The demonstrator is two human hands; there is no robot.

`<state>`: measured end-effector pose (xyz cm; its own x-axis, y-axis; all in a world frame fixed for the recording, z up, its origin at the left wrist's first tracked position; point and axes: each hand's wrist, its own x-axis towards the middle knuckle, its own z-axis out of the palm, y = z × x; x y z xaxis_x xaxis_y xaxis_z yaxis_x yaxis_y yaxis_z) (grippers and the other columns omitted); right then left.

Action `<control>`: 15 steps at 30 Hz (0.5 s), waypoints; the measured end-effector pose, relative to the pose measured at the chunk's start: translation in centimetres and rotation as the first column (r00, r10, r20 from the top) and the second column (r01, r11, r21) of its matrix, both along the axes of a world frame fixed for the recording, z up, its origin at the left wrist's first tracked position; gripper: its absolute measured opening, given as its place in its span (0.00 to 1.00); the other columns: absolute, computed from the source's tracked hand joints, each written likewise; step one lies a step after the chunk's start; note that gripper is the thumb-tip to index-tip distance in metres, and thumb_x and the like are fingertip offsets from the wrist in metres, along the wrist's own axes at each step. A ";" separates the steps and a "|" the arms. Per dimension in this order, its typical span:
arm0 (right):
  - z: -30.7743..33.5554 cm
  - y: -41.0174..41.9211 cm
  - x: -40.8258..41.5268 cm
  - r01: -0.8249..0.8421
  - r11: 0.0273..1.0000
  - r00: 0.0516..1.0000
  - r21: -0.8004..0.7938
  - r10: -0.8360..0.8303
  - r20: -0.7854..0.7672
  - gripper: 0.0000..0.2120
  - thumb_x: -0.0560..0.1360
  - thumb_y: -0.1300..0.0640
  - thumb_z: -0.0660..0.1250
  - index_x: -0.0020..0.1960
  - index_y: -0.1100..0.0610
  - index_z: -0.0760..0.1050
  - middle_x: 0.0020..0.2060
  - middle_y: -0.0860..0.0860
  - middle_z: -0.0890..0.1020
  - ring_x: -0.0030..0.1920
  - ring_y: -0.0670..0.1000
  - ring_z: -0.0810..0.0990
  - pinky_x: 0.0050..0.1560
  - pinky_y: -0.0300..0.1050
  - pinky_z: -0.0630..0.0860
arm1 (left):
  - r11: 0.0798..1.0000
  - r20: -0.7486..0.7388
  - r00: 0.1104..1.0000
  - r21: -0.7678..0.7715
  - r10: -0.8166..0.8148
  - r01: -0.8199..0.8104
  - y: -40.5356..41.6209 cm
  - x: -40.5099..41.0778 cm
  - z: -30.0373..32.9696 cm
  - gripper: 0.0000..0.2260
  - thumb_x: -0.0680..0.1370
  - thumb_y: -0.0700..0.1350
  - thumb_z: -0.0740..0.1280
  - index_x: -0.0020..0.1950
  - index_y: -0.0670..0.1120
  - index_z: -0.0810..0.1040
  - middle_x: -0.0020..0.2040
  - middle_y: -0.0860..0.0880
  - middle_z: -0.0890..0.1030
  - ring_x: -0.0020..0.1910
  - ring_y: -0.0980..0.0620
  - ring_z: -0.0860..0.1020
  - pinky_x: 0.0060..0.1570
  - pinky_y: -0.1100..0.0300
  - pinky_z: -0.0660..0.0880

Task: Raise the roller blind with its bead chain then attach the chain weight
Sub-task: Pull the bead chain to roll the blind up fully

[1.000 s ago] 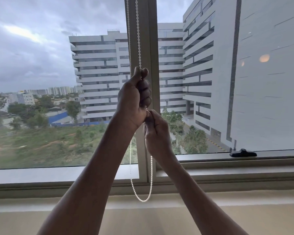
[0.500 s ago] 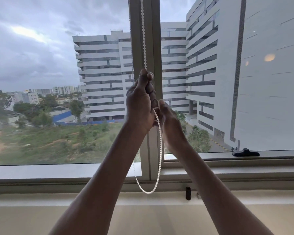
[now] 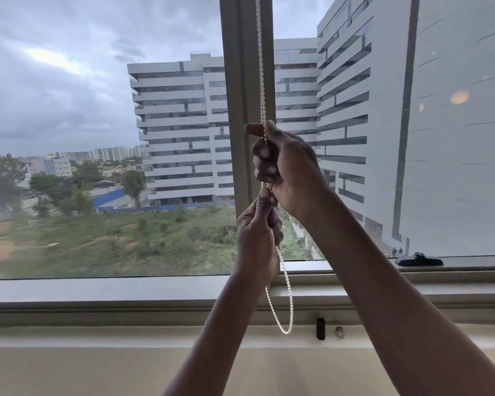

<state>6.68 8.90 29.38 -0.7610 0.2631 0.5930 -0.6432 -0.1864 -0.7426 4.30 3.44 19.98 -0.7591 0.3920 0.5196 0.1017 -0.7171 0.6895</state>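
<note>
A white bead chain [image 3: 260, 67] hangs down in front of the window's middle post [image 3: 240, 81]. My right hand [image 3: 293, 170] is closed around it at mid-height, thumb pointing left. Just below, my left hand [image 3: 255, 238] grips the same chain with thumb and fingers. Under the left hand the chain ends in a loose loop [image 3: 286, 331] hanging just in front of the sill. A small black piece [image 3: 320, 328] and a small silver piece [image 3: 339, 332] stand on the ledge beside the loop. The roller blind itself is out of view.
A black window handle [image 3: 419, 260] lies on the right pane's lower frame. The wide sill [image 3: 97, 332] runs across below the glass. Buildings and a green lot show outside.
The hands have swapped places on the chain: my right hand went up above the left, and my left hand came down to the lower grip. The view shifted left.
</note>
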 end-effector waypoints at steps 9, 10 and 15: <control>-0.5 -1.1 -1.0 0.315 0.945 0.930 0.092 -0.289 -0.226 0.15 0.83 0.62 0.53 0.41 0.57 0.74 0.23 0.48 0.63 0.20 0.45 0.58 0.22 0.35 0.55 | 0.992 -0.153 0.983 -0.057 0.101 -0.111 0.3 -1.0 -0.4 0.27 0.85 0.44 0.56 0.24 0.53 0.69 0.20 0.57 0.64 0.18 0.62 0.58 0.19 0.68 0.57; -0.6 -1.1 -1.2 0.369 0.923 0.908 0.111 -0.333 -0.254 0.15 0.83 0.62 0.54 0.40 0.56 0.73 0.23 0.48 0.63 0.21 0.45 0.58 0.23 0.37 0.55 | 0.990 -0.166 0.980 -0.077 0.106 -0.120 0.3 -1.3 -0.5 0.27 0.85 0.44 0.56 0.24 0.53 0.70 0.20 0.57 0.64 0.18 0.61 0.59 0.19 0.68 0.58; -0.8 -0.6 -1.7 0.528 0.831 0.827 0.174 -0.456 -0.328 0.15 0.81 0.61 0.55 0.38 0.51 0.72 0.23 0.38 0.70 0.27 0.41 0.64 0.29 0.39 0.61 | 0.959 -0.237 0.971 -0.262 0.042 -0.105 -0.7 -2.6 0.2 0.24 0.84 0.45 0.56 0.27 0.52 0.75 0.24 0.56 0.70 0.23 0.59 0.66 0.26 0.66 0.65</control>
